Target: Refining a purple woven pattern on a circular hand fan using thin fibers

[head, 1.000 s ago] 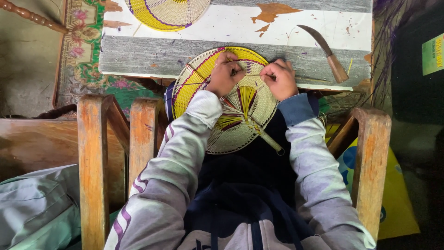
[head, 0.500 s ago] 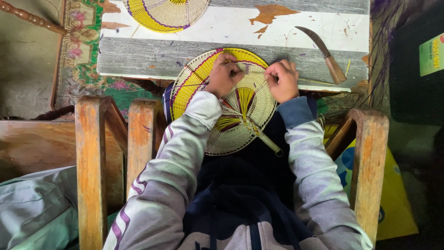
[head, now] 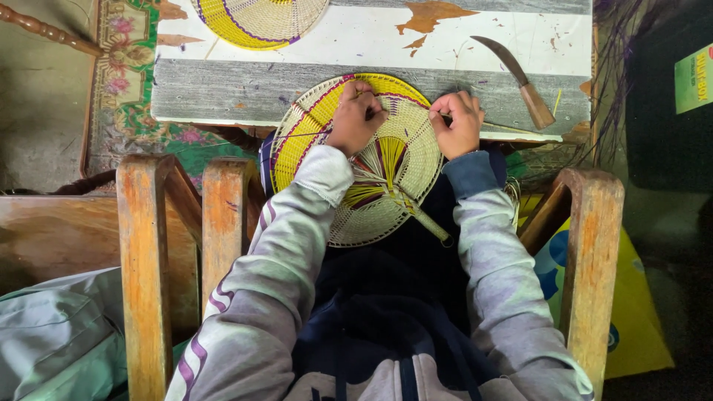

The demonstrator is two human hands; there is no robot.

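Both hands' fingers (head: 356, 111) pinched tight on strands of the woven fan (head: 356, 160).

Bare tabletop (head: 460, 44) lay open beyond the fan (head: 371, 171); a knife (head: 520, 82) crowded the right edge.

Green rectangular sign (head: 693, 78) w/ yellow lettering at far right edge; yellow bag (head: 631, 327) w/ blue-white print, lower right by chair arm
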